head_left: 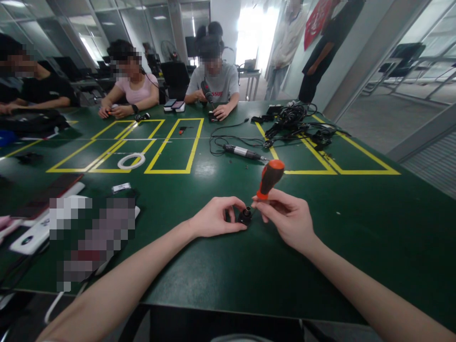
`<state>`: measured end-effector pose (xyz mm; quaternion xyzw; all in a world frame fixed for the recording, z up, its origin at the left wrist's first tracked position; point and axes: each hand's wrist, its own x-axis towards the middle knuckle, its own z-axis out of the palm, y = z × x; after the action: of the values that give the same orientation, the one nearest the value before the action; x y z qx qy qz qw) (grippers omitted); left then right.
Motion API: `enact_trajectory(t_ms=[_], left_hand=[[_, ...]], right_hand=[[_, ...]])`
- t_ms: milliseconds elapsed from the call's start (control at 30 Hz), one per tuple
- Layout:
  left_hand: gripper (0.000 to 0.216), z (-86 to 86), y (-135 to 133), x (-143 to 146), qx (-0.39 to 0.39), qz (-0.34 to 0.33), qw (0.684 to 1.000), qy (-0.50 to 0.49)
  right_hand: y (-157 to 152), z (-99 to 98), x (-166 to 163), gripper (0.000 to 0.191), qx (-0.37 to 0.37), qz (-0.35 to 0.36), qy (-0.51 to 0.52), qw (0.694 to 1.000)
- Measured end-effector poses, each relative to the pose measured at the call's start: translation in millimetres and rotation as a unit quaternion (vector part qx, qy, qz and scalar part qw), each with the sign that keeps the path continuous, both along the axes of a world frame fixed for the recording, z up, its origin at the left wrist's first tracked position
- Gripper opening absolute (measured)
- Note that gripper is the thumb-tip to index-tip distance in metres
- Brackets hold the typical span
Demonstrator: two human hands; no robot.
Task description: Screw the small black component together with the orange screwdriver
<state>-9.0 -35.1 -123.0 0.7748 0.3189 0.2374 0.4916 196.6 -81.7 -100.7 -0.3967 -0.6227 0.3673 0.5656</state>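
My left hand (pixel 215 218) is closed round a small black round part (pixel 245 216) that rests on the green table (pixel 249 266). My right hand (pixel 287 216) grips a screwdriver with an orange and black handle (pixel 270 178). The handle points up and away from me; its tip reaches down to the black part and is hidden by my fingers. Both hands meet at the part, near the table's front middle.
A grey electric screwdriver (pixel 242 152) with its cable lies beyond my hands. A tangle of black cables (pixel 295 123) sits at the far right. A white ring (pixel 131 161) lies inside yellow taped boxes. Phones and white devices (pixel 39 228) lie at left. Other people sit across the table.
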Motion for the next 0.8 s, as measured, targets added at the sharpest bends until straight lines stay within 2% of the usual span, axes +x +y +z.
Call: enact_trajectory(t_ms=[200,400,500,667,800], left_hand=[[0.038,-1.0,-0.4,0.3,0.024,0.002,1.000,0.005],[0.039,-3.1,-0.2,0.5,0.053,0.004,0.999,0.004],[0.037,-2.3,-0.3,0.4,0.067,0.005,0.998,0.010],[0.043,0.1,-1.0,-0.4,0.105,0.017,0.994,0.029],[0.045,0.2,-1.3,-0.9,0.118,0.031,0.991,0.051]], right_hand=[[-0.1,-3.0,0.2,0.019,-0.008,0.029,0.033,0.999],[0.5,-2.3,-2.4,0.029,-0.018,0.005,0.049,0.999],[0.5,-0.3,-2.3,0.033,-0.018,0.001,0.033,0.999],[-0.8,2.6,-0.1,0.026,0.015,-0.012,-0.007,1.000],[-0.8,3.9,2.2,0.026,0.012,-0.034,-0.025,0.999]])
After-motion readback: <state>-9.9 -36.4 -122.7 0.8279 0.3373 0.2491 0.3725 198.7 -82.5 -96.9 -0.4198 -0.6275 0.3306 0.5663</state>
